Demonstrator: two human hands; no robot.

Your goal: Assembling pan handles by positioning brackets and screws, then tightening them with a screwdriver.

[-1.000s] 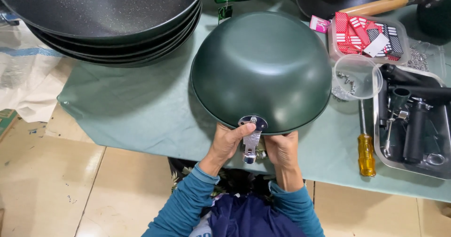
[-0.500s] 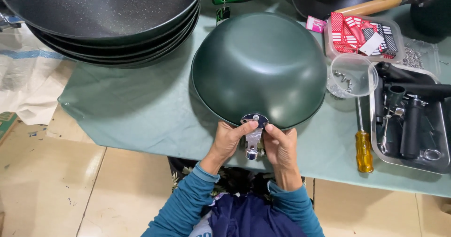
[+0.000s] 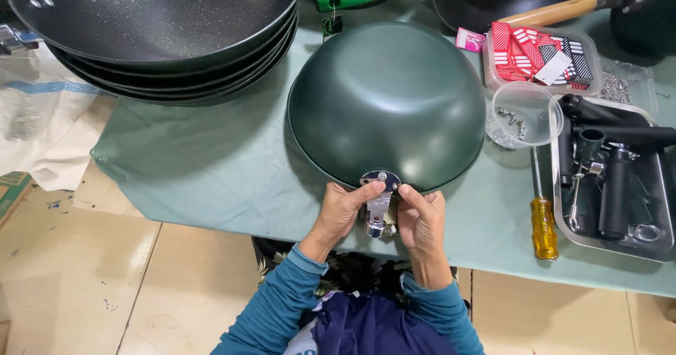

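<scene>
Shiny metal bracket point(image 3: 379, 203) is pinched btwn both thumbs: left hand point(image 3: 340, 212) & right hand point(image 3: 420, 220) hold it at near rim of upside-down green wok point(image 3: 387, 105). Best keep it straight, wok flat on green cloth point(image 3: 211, 165).

Far up and to the right of my fingers, a clear plastic tub point(image 3: 541, 58) holds a heap of red-and-white and black-and-white striped card labels point(image 3: 524, 45). A small pink packet point(image 3: 468, 39) lies just left of it. Well off to my left lies a white woven sack point(image 3: 42, 133) with a blue stripe.
</scene>
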